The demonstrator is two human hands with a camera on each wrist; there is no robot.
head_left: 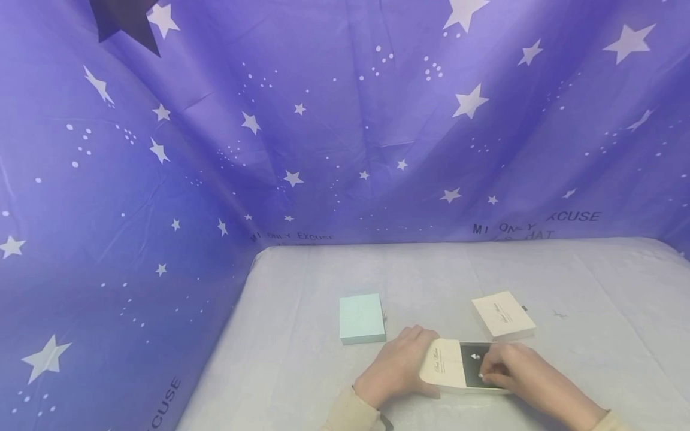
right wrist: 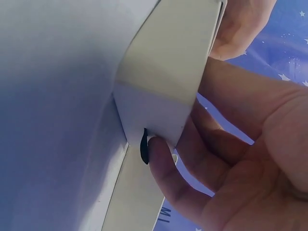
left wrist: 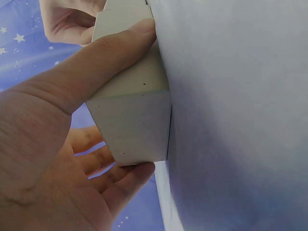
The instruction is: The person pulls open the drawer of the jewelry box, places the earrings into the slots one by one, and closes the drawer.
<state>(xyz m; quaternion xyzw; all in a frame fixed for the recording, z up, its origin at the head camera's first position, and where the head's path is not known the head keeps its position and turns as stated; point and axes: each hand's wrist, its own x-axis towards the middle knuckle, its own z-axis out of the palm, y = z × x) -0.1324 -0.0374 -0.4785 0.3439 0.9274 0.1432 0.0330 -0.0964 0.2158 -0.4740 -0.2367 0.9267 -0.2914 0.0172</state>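
Note:
A cream drawer-style jewelry box (head_left: 448, 363) lies on the table, its drawer slid out to the right and showing a black insert (head_left: 470, 370). My left hand (head_left: 400, 364) grips the sleeve's left end, thumb along the near side, fingers at the far side and end. Over the drawer, my right hand (head_left: 514, 366) pinches a small silver earring (head_left: 481, 376) between thumb and index finger. Another silver earring (head_left: 475, 357) sits on the insert. In the right wrist view, a dark ribbon tab (right wrist: 144, 147) sticks out of the drawer's end beside a right fingertip.
A mint-green box (head_left: 362, 318) lies behind my left hand. Another cream box (head_left: 502, 315) with a dark tab lies beyond my right hand. The table has a pale cloth (head_left: 291, 335). A purple curtain (head_left: 345, 131) with stars hangs behind and at the left.

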